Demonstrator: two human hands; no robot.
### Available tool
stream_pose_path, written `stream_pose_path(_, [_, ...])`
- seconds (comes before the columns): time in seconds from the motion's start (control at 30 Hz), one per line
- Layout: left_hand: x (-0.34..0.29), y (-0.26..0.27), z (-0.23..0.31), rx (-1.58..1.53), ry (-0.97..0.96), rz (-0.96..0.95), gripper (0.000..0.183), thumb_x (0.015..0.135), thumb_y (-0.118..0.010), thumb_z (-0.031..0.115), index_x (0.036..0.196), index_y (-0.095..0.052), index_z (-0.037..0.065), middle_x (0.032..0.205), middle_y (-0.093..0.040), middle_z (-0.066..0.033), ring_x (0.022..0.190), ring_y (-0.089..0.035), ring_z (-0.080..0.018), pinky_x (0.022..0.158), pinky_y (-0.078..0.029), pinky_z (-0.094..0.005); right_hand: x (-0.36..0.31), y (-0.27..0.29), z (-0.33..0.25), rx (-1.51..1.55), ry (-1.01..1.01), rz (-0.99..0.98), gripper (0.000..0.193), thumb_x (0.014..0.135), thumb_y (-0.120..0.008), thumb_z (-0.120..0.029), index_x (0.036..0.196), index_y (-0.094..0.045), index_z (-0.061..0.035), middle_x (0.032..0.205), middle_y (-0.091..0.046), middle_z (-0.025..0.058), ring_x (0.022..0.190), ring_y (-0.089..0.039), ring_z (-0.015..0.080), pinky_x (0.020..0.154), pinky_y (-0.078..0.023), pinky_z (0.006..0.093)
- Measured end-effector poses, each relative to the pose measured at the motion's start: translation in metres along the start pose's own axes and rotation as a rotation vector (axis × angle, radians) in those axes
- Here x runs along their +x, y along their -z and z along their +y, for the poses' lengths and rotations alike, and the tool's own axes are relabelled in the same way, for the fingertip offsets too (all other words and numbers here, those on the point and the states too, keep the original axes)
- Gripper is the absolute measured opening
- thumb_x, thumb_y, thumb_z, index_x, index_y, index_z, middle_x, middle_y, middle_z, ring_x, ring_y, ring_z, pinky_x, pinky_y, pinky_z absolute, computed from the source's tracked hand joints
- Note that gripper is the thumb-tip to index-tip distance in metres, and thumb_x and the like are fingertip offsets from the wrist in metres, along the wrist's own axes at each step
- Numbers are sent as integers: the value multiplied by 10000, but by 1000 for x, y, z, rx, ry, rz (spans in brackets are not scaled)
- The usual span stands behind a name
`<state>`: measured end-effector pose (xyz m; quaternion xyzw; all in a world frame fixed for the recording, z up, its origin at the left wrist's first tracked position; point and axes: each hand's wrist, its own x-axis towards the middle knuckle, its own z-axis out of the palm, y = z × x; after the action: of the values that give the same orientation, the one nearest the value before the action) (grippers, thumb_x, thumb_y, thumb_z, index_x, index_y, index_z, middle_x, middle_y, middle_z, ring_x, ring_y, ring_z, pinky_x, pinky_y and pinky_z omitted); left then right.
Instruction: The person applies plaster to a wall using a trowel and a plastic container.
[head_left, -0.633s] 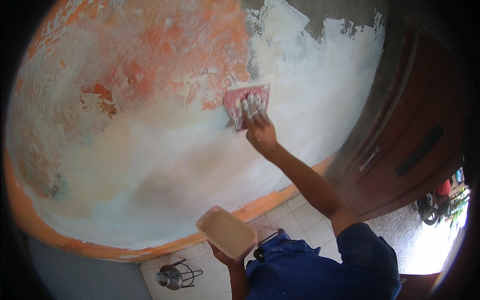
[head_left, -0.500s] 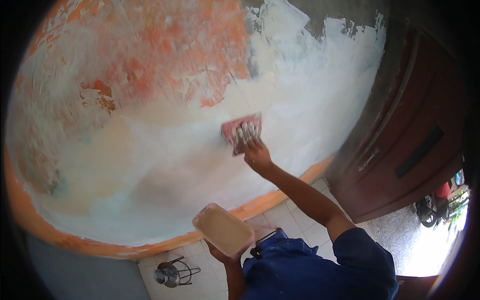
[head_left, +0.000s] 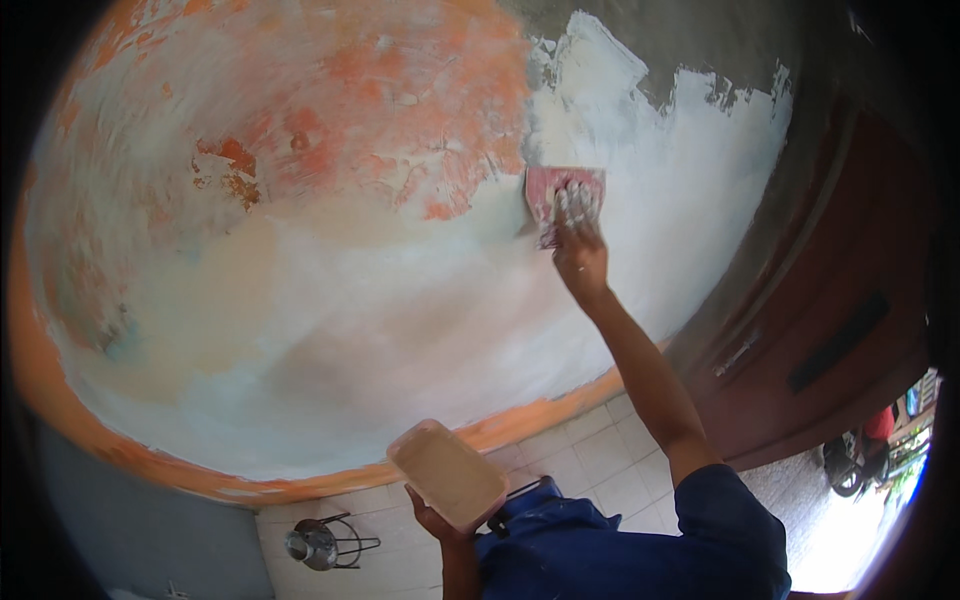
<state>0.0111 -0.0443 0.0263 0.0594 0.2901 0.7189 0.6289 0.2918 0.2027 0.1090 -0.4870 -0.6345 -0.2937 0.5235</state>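
My right hand point(head_left: 578, 235) is closed around a pinkish-red flat spreader point(head_left: 548, 190), its broad blade lying against the wall point(head_left: 400, 290). White smears coat the fingers. Lower down, my left hand point(head_left: 436, 518) grips a shallow rectangular tub point(head_left: 448, 474) from its near left side. The tub is pale beige with a pinkish rim; whether the beige surface is its filling or its bare bottom, I cannot tell. Whitish coating covers the wall's lower and right parts, while orange patches show at the upper left and bare grey at the upper right.
An orange band point(head_left: 300, 488) runs along the wall's foot, above pale floor tiles point(head_left: 590, 440). At the lower left stands a small round stool point(head_left: 345, 535) with a grey can-like object point(head_left: 312, 545). A dark red door point(head_left: 820, 330) is at right, a motorcycle point(head_left: 848, 465) beyond.
My right hand has moved up and to the right along the wall with the spreader. My left hand still holds the tub in nearly the same place. The view has shifted slightly.
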Motion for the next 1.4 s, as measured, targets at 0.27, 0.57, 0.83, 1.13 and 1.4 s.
stream_pose_path(0.27, [4,8,-4,-40,-12,-25,966,499,-943,204,1276,-399,18,1078,-586,-107,900,-638,-230,738,-589,-376,-132,-7,-19,128,41,-187,480,702,-599,86,1179,-594,35,1143,-626,237,1108,-584,415,944,-486,469])
stream_pose_path(0.57, [27,57,-25,-126,183,-147,592,963,-336,530,1321,-406,64,1173,-557,-151,1025,-590,-342,800,-539,-520,34,17,-35,28,-39,72,563,712,-594,82,1269,-521,37,1277,-538,257,1194,-520,413,1003,-446,447])
stream_pose_path(0.83, [26,69,-21,-151,205,-167,624,974,-293,567,1353,-386,79,1214,-534,-152,1086,-565,-357,839,-512,-537,-109,-41,-61,92,64,-157,484,732,-553,96,1212,-559,39,1159,-603,256,1114,-572,426,952,-483,472])
stream_pose_path(1.13, [26,70,-13,-166,182,-167,656,959,-306,593,1370,-380,86,1255,-517,-162,1109,-553,-368,900,-476,-563,-33,-5,-90,108,3,8,576,773,-652,-32,1316,-476,43,1312,-501,267,1218,-497,416,1007,-440,461])
stream_pose_path(1.4, [27,81,-8,-135,160,-161,667,957,-286,603,1369,-379,85,1241,-521,-170,1098,-555,-382,893,-479,-576,-18,-56,-124,-3,53,-49,574,651,-527,122,1224,-530,78,1212,-553,303,1150,-529,458,964,-463,478])
